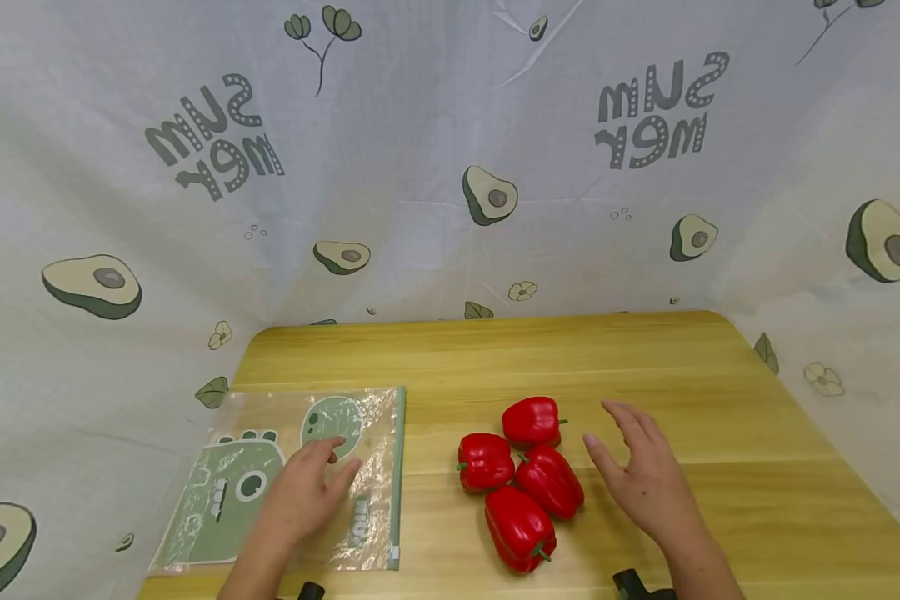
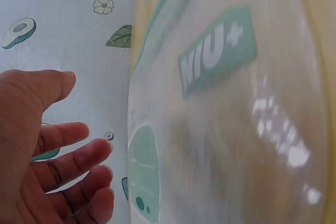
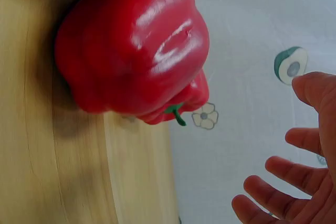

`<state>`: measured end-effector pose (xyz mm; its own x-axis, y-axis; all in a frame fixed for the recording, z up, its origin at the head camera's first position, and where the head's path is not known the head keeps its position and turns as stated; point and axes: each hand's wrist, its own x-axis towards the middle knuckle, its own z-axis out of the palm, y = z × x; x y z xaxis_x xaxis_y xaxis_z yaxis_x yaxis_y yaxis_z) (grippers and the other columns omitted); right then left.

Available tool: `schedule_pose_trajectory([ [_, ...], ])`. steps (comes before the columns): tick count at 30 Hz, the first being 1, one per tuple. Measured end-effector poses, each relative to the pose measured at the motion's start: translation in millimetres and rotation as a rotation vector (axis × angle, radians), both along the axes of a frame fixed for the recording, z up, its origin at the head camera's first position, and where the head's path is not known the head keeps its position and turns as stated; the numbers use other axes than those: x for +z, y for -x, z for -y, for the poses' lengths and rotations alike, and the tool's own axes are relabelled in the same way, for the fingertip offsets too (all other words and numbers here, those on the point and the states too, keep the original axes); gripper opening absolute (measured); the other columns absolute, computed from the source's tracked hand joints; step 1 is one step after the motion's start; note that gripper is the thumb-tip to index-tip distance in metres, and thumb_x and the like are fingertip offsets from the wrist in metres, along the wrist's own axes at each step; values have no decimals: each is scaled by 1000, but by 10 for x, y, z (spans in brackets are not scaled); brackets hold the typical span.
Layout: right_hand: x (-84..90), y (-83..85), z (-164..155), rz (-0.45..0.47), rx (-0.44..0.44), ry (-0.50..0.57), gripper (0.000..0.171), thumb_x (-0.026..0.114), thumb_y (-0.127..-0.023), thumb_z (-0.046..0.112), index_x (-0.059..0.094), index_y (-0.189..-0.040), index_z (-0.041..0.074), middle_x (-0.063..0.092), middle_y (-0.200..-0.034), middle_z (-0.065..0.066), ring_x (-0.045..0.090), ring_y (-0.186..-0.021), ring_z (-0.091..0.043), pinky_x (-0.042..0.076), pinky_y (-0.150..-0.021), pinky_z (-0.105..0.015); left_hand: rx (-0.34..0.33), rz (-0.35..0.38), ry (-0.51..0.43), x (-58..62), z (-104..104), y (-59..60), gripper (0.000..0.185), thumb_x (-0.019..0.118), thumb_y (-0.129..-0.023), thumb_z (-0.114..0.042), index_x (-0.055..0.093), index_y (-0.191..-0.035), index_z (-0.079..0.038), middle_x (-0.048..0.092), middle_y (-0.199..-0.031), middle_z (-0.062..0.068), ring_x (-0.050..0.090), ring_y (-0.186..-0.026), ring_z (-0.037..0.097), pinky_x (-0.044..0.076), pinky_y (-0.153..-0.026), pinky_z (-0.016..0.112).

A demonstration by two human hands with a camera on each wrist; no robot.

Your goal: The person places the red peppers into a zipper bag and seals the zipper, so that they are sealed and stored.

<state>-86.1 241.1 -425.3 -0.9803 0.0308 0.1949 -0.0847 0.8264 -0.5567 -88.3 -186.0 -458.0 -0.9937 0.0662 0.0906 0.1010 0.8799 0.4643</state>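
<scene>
Head view: left hand (image 1: 303, 492) flat, fingers spread, on clear plastic zip bag w/ green dino print (image 1: 232, 487), table's (image 1: 645, 358) left side. Right hand (image 1: 645, 479) relaxed, empty, beside four glossy red bell peppers (image 1: 528, 479). Bag prob. limp, slippery; we'd pinch its zip edge.

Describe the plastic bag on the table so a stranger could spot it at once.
Start at the wooden table and go to its front left corner. The clear zip bag lies flat there under the left hand, well left of the four red bell peppers. It alone is transparent, with green cartoon print and a green strip along one edge.
</scene>
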Motion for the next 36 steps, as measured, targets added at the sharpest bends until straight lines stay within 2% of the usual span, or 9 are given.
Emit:
schedule_pose_trajectory([
  [3,5,-19,34,-8,1,19,61,62,-101,40,46,-150,7,46,-149,-21,52,-125,-43,50,-94,-68,23,45,-18,-24,-90,-14,40,69,-96,-38,67,-124,-10,68,-95,2,60,-81,15,54,-72,36],
  [6,-1,-45,58,-7,-2,36,60,62,-101,42,47,-149,8,48,-147,-20,54,-122,-41,53,-92,-64,32,72,-45,-48,-163,-34,33,70,-95,-36,69,-117,-11,66,-89,-2,54,-72,9,49,-64,30],
  [11,-14,-79,89,-5,-8,72,56,63,-101,36,48,-148,10,49,-145,-20,55,-122,-41,54,-93,-63,25,73,-78,-98,-252,-69,27,70,-95,-35,70,-111,-12,62,-80,-6,53,-70,7,48,-63,29],
  [16,-59,-109,111,38,-12,122,55,63,-102,34,48,-148,8,49,-146,-21,55,-125,-42,53,-98,-62,18,63,-108,-142,-340,-84,23,72,-94,-35,69,-103,-14,57,-70,-11,51,-67,5,48,-63,27],
  [23,-187,-152,124,111,-21,203,59,60,-102,40,46,-149,8,49,-147,-21,54,-127,-40,52,-101,-61,8,84,-142,-197,-446,-100,24,73,-92,-34,65,-99,-13,57,-68,-11,49,-60,4,43,-56,25],
  [30,-268,-182,210,239,-34,254,68,62,-99,48,44,-152,9,49,-151,-16,54,-132,-37,50,-107,-57,30,143,-181,-284,-527,-141,35,76,-89,-40,59,-101,-12,55,-68,-9,48,-58,8,41,-54,25],
  [36,-341,-187,279,292,-27,254,70,71,-95,40,44,-152,10,49,-152,-16,55,-131,-38,51,-107,-54,27,139,-189,-348,-571,-175,38,78,-88,-40,57,-104,-12,55,-70,-9,47,-58,6,39,-53,23],
])
